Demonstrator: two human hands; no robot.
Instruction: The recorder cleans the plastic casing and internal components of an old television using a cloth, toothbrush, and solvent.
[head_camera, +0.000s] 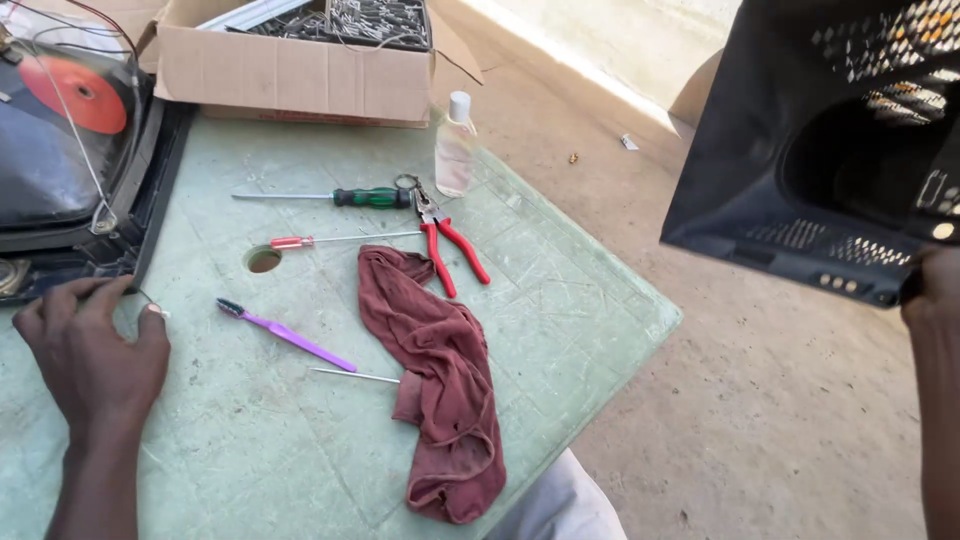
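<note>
My right hand grips the lower edge of a black plastic television back cover, held up in the air off the table's right side, its hollow inside facing me. My left hand rests on the pale green table at the left, fingers curled around a thin wire beside the picture tube chassis. That chassis lies face down at the table's far left, with a red disc on the tube.
On the table lie a green-handled screwdriver, a red-handled screwdriver, red pliers, a purple toothbrush, a maroon rag and a clear bottle. A cardboard box of parts stands at the back. Bare concrete floor lies to the right.
</note>
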